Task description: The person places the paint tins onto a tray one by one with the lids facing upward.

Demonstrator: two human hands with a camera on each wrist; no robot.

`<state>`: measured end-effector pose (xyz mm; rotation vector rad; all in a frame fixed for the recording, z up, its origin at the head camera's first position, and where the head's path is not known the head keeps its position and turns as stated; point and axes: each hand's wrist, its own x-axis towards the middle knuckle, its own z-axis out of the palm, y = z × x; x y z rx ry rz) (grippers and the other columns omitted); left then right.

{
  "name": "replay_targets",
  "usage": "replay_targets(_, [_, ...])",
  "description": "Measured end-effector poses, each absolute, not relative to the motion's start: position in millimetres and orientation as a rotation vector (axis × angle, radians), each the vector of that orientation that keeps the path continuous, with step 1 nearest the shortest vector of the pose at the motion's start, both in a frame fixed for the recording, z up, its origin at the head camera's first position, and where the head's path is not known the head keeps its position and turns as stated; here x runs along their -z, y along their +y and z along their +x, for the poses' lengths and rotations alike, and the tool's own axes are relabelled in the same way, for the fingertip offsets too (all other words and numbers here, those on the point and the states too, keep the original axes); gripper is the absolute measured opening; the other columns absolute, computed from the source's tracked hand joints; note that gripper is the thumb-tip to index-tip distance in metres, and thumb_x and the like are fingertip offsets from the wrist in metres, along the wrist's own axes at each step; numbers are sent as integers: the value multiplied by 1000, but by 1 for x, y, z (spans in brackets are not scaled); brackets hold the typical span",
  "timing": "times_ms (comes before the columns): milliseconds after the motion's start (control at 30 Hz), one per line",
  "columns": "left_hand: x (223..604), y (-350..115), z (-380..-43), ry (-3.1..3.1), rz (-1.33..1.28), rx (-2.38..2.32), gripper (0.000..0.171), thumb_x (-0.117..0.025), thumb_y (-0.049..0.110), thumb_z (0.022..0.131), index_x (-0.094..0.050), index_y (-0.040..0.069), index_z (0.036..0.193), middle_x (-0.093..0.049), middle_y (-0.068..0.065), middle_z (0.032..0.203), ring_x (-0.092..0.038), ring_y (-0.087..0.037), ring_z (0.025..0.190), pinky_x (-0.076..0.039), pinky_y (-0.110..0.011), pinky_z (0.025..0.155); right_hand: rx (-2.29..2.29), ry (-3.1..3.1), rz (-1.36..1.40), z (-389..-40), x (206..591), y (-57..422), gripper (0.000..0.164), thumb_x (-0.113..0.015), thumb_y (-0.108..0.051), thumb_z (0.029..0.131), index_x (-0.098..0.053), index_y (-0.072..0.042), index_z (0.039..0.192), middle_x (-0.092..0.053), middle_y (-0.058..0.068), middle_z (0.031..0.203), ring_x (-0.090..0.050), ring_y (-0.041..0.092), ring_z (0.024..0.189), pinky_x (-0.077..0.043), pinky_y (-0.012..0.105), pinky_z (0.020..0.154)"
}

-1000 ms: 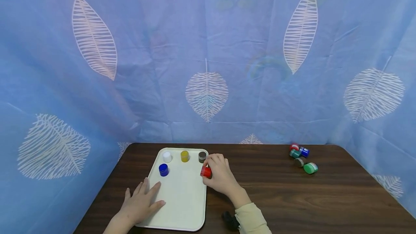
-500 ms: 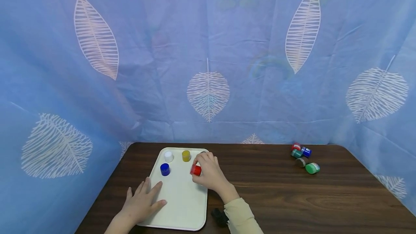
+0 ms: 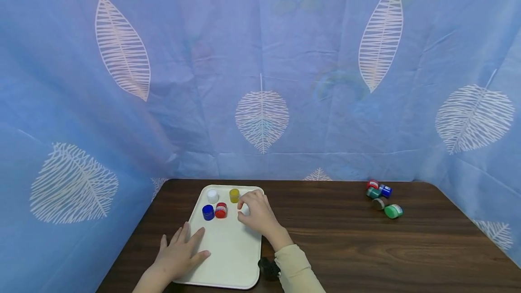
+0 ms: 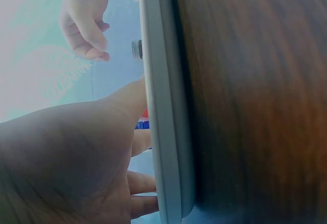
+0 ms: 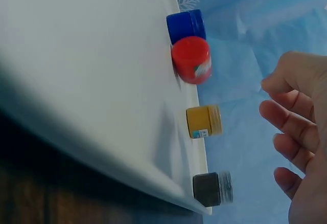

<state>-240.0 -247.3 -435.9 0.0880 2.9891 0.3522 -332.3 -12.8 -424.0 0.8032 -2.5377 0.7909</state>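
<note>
On a white tray (image 3: 229,257) stand small paint jars. A white jar (image 3: 213,196) and a yellow jar (image 3: 234,196) are at the far end, a blue jar (image 3: 208,212) in front of them with a red jar (image 3: 221,210) close at its right. My right hand (image 3: 257,211) hovers over the tray's far right part, holding nothing, fingers loosely bent. It hides the black jar (image 5: 207,189), which shows in the right wrist view. My left hand (image 3: 175,253) is spread over the tray's left edge, fingers straight; in the left wrist view its fingers rest at the tray rim (image 4: 161,106).
At the back right of the dark wooden table (image 3: 346,243) lies a group of jars: red (image 3: 372,184), blue (image 3: 385,191), dark green (image 3: 373,193), dark grey (image 3: 378,204) and light green (image 3: 393,211). A blue leaf-print cloth (image 3: 260,58) hangs behind the table.
The right hand has carried the red jar leftward across the tray, let it go beside the blue jar, and drawn back a little to the right. The left hand has stayed in place.
</note>
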Motion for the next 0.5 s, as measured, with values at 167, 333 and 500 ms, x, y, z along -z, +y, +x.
replay_targets(167, [437, -250, -242, 2992, 79, -352, 77, -56, 65, 87, -46, 15, 145, -28, -33, 154, -29, -54, 139, -10, -81, 105, -795, -2577, 807, -337, 421, -17, 14, -76, -23, 82, -67, -15, 91, -67, -1, 103, -51, 21, 105, -42, 43, 93])
replay_targets(333, [439, -250, -242, 2975, 83, -374, 78, -56, 66, 86, -45, 16, 145, -27, -32, 154, -28, -54, 140, -9, -81, 104, -782, -2660, 796, -342, 420, -27, 23, -75, -30, 84, -71, -13, 100, -67, 1, 105, -51, 22, 109, -42, 42, 94])
replay_targets(500, [437, -250, -243, 2973, 70, -389, 77, -58, 64, 85, -46, 16, 145, -28, -31, 154, -28, -54, 140, -10, -81, 104, -727, -2699, 808, -349, 415, -38, 30, -75, -35, 84, -72, -13, 105, -66, 1, 107, -50, 20, 105, -41, 36, 86])
